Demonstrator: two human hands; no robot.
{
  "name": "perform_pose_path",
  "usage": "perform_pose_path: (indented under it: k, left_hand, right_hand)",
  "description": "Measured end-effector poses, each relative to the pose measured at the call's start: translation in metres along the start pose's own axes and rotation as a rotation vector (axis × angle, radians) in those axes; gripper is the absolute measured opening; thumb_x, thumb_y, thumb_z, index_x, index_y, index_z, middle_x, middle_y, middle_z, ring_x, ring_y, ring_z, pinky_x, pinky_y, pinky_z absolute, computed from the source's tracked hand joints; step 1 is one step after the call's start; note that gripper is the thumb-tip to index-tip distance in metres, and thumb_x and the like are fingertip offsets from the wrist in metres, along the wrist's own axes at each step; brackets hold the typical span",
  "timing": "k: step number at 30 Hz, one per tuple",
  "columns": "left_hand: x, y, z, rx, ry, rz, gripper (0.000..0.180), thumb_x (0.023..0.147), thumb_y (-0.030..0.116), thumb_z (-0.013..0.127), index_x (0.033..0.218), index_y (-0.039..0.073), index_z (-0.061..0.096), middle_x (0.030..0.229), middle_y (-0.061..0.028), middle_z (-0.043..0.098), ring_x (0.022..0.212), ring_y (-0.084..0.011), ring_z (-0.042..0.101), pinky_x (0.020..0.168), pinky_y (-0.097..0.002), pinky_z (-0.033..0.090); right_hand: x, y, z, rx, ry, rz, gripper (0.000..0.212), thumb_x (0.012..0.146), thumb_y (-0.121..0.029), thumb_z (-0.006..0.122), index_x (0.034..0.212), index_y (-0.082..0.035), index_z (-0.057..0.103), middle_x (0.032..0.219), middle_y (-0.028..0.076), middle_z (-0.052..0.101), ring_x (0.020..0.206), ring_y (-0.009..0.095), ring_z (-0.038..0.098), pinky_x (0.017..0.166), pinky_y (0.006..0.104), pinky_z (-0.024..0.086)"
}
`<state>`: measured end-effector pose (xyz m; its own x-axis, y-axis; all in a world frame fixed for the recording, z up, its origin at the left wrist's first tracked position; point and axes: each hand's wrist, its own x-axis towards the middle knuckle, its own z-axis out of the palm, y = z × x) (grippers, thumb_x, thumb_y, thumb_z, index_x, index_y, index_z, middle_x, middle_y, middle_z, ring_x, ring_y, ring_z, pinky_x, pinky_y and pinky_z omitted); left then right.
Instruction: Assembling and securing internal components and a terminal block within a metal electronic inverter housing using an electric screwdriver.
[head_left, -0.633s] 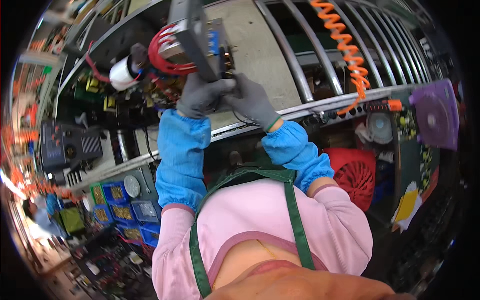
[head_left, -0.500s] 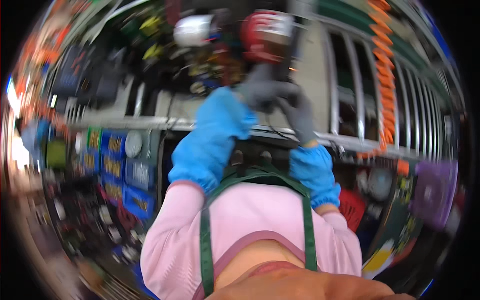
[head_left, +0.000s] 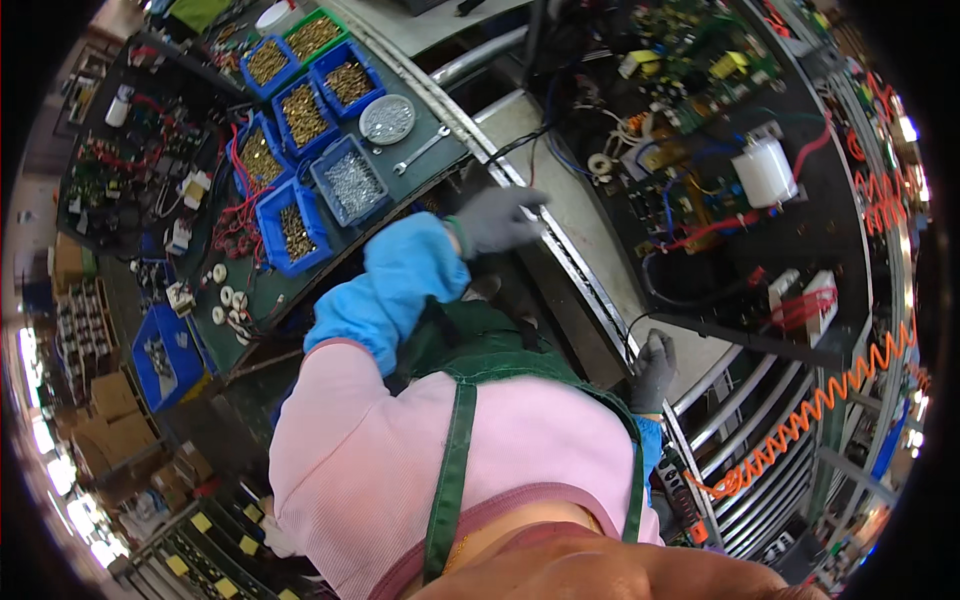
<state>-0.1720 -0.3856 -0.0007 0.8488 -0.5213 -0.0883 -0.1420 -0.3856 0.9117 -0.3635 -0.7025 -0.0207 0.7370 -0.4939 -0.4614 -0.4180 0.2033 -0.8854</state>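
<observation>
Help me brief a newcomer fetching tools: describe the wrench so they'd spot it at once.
At the person's left is a green bench with clustered blue bins. Beside them sits a round pale dish; to its lower right lies the wrench, long, slim and silver, unlike the containers beside it.

Bright light [head_left: 62,470] far left (blown white); dark floor [head_left: 222,428]; green-topped bench [head_left: 428,166]; roller conveyor [head_left: 728,398] right.

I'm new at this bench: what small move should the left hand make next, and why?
Perhaps ease the left hand leftward to the bins: it looks empty, and they stand close by, holding small metal parts.
</observation>
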Motion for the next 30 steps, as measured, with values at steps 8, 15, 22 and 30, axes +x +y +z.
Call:
perform_pose_path:
  k: [8, 15, 22, 30]
  left_hand:
    - [-0.083, -0.106, -0.168, 0.793, 0.442, -0.785, 0.024, 0.085, 0.016, 0.056, 0.106, 0.012, 0.066, 0.106, -0.0113, 0.065, 0.097, -0.0304, 0.061, 0.086, -0.0386, 0.049]
    - [-0.070, -0.124, -0.172, 1.104, 0.198, -0.778, 0.035, 0.086, 0.007, 0.049, 0.118, 0.018, 0.059, 0.127, -0.0068, 0.054, 0.107, -0.0293, 0.058, 0.092, -0.0408, 0.047]
    - [-0.089, -0.140, -0.192, 0.774, 0.449, -0.593, 0.030, 0.087, 0.009, 0.051, 0.112, 0.017, 0.064, 0.115, -0.0104, 0.060, 0.104, -0.0308, 0.058, 0.090, -0.0390, 0.046]
    - [-0.077, -0.106, -0.172, 0.929, 0.182, -0.664, 0.030, 0.085, 0.020, 0.057, 0.114, 0.013, 0.059, 0.122, -0.0114, 0.054, 0.109, -0.0309, 0.055, 0.089, -0.0418, 0.048]
  right_hand:
    - [0.006, 0.005, 0.041, -0.221, -0.246, 0.082, 0.013, 0.088, -0.019, 0.055, 0.092, -0.008, 0.059, 0.061, -0.006, 0.041, 0.047, 0.002, 0.031, 0.043, 0.0193, 0.021]
    - [0.016, 0.002, 0.063, -0.348, -0.311, 0.003, 0.014, 0.086, -0.014, 0.055, 0.095, -0.004, 0.060, 0.071, -0.005, 0.047, 0.059, 0.003, 0.036, 0.052, 0.0204, 0.029]
    - [0.017, 0.003, 0.063, -0.387, -0.323, 0.015, 0.014, 0.086, -0.013, 0.055, 0.095, -0.004, 0.060, 0.075, -0.004, 0.049, 0.065, 0.005, 0.040, 0.057, 0.0206, 0.033]
    - [0.027, 0.006, 0.071, -0.407, -0.387, 0.014, 0.018, 0.085, -0.014, 0.056, 0.098, -0.003, 0.060, 0.076, -0.003, 0.052, 0.068, 0.006, 0.044, 0.060, 0.0219, 0.036]
